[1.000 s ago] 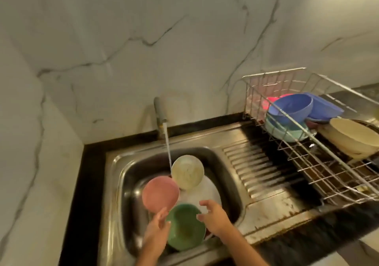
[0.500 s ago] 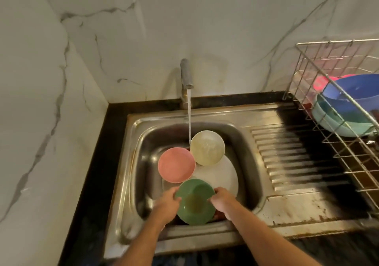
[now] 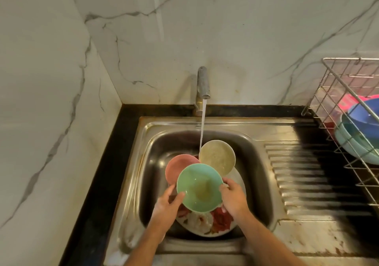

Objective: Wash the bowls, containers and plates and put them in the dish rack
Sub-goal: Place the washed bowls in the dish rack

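Note:
Both hands hold a green bowl above the steel sink. My left hand grips its left rim, my right hand grips its right rim. Behind it sit a pink bowl and a cream bowl, partly covered by the green one. Below them lies a white plate with a red flower pattern. Water runs from the tap and falls between the pink and cream bowls. The wire dish rack at the right holds a blue bowl, a teal bowl and something pink.
A ribbed drainboard lies between the sink and the rack, with rust stains near its front. A black counter edge borders the sink on the left. Marble walls close the corner behind and to the left.
Both hands have lifted the green bowl up off the flowered plate and toward the tap, so it overlaps the pink and cream bowls. The view has swung left and nearer.

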